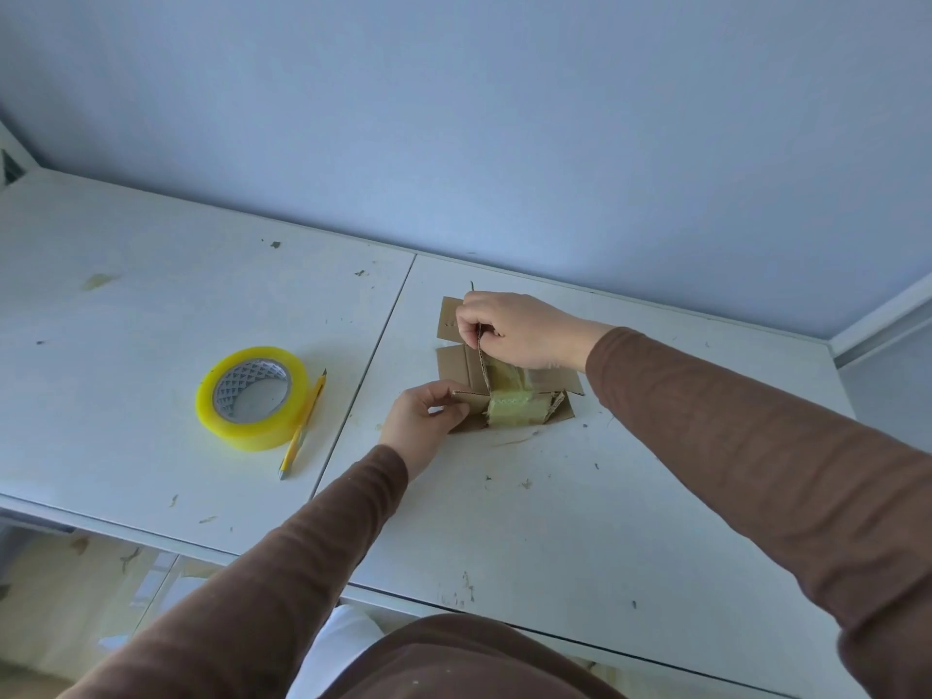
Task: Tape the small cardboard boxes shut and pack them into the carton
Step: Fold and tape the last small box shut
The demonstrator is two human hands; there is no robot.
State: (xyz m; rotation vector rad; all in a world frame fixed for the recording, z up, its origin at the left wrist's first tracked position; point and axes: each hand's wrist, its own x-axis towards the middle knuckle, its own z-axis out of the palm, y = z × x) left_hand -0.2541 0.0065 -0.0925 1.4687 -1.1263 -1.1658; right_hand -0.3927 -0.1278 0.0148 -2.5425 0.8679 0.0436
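A small cardboard box (509, 396) sits on the white table (555, 522), its flaps open and old yellowish tape across its middle. My left hand (423, 421) pinches the box's near left flap. My right hand (519, 330) grips an upright flap at the box's far side, thumb and fingers closed on the cardboard edge. A roll of yellow tape (252, 396) lies flat to the left of the box. No carton is in view.
A yellow utility knife (302, 426) lies beside the tape roll, pointing towards me. A seam (368, 365) splits the table into two panels. A blue wall rises behind the table. The near edge runs below my arms.
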